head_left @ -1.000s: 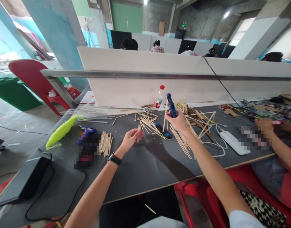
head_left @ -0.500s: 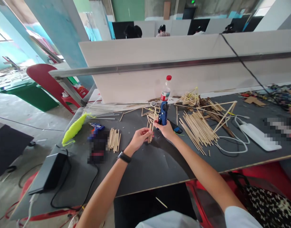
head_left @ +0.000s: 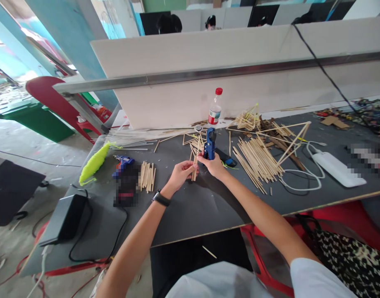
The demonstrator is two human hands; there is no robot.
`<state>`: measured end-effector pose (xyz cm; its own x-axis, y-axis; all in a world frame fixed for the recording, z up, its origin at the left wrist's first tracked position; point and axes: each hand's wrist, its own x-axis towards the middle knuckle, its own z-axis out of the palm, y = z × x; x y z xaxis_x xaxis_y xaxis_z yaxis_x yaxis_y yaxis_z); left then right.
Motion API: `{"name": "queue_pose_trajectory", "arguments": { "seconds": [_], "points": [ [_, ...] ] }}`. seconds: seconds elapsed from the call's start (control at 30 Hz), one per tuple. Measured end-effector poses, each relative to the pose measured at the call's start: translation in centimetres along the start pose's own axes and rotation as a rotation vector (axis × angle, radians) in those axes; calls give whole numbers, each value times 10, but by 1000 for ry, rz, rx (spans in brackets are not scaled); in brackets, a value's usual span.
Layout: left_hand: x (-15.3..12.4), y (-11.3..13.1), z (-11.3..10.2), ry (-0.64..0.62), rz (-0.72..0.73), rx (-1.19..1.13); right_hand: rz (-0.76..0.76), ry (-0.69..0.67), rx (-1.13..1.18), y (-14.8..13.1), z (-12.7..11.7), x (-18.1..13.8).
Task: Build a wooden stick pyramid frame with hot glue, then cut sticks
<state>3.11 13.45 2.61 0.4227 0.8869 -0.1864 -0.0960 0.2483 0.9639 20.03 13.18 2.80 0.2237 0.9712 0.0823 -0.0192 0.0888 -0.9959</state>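
Note:
My left hand (head_left: 184, 170) pinches a few thin wooden sticks (head_left: 194, 171), which stand roughly upright just over the table. Close beside it, my right hand (head_left: 213, 164) is closed around a blue hand tool (head_left: 209, 145) with a black round part at its top; its exact kind is unclear. The right thumb side comes up against the sticks, and fingers hide part of both. Behind the hands lie joined wooden sticks (head_left: 190, 138). To the left is a short stack of cut sticks (head_left: 146, 177), and to the right a large pile of longer sticks (head_left: 259, 159).
A blue glue gun (head_left: 123, 163) and a yellow-green pouch (head_left: 95, 162) lie left, near a black power adapter (head_left: 64, 219). A red-capped bottle (head_left: 215, 106) stands behind. A white power strip (head_left: 338, 169) with cables is at right. A panel (head_left: 177, 101) borders the back.
The camera view has tilted slightly down, so the scene sits higher in the picture. Both hands keep their hold on the sticks and the blue tool, with little movement.

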Motion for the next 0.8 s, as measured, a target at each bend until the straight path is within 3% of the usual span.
{"name": "queue_pose_trajectory", "arguments": {
  "seconds": [0.8],
  "points": [
    [0,0,-3,66,45,46,-18,-70,-8,8,5,-2]
  ]
}}
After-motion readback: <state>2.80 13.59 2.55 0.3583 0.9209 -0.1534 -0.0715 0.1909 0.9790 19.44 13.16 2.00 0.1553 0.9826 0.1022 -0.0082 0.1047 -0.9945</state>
